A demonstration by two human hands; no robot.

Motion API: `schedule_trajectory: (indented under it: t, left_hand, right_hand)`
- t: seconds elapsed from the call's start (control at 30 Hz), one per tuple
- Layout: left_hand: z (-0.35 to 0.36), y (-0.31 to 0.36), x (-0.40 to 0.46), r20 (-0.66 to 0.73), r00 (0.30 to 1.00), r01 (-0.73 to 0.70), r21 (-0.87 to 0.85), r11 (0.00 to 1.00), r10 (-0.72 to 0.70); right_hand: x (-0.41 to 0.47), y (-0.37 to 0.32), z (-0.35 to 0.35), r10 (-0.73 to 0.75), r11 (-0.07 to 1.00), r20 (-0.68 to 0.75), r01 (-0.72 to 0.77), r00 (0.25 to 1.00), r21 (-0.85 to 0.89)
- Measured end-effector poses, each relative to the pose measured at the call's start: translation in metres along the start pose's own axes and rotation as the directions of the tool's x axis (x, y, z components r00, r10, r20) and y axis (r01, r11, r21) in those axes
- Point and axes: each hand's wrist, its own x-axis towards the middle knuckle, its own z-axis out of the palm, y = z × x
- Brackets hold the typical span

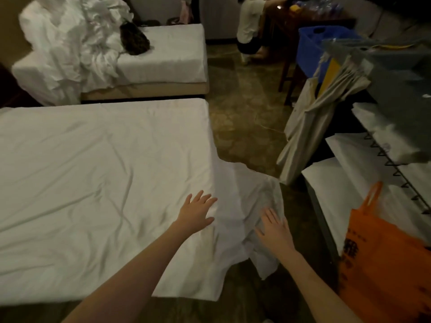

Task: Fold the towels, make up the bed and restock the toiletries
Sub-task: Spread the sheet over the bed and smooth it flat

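The sheet (93, 183) covers the near bed, its corner spilling off the mattress toward 4 o'clock. The left hand (197, 213) lies flat on it, fingers spread; the right hand (275, 229) hovers over the hanging corner, fingers straight and apart, gripping nothing. Best to smooth outward, then tuck that corner squarely. A linen cart (377, 141) stands at 3 o'clock

A white sheet (93, 183) covers the near bed (35, 297), its right corner spilling toward the floor (245, 127); crumpled linen (70, 43) and a dark bag (134, 40) lie on the far bed (168, 59).
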Motion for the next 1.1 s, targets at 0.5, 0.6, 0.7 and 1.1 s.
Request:
schedule_trajectory:
  t: [0.5,0.6,0.7,1.1]
  left_hand:
    - [0.153,-0.043,-0.079,0.180,0.983,0.059,-0.070,0.996,-0.045]
    - [0.191,-0.029,-0.084,0.208,0.975,0.096,-0.103,0.990,-0.073]
    - [0.232,-0.011,-0.086,0.212,0.971,0.141,-0.153,0.978,-0.107]
    - [0.392,0.042,-0.086,0.184,0.956,0.276,-0.824,0.495,-0.228]
  right_hand:
    - [-0.036,-0.049,0.155,-0.094,0.987,0.103,0.079,0.990,0.142]
    - [-0.037,-0.042,0.182,-0.136,0.985,0.150,0.118,0.979,0.125]
    - [-0.035,-0.035,0.212,-0.193,0.978,0.175,0.175,0.966,0.111]
    - [-0.003,-0.012,0.333,-0.428,0.896,0.220,0.378,0.877,0.235]
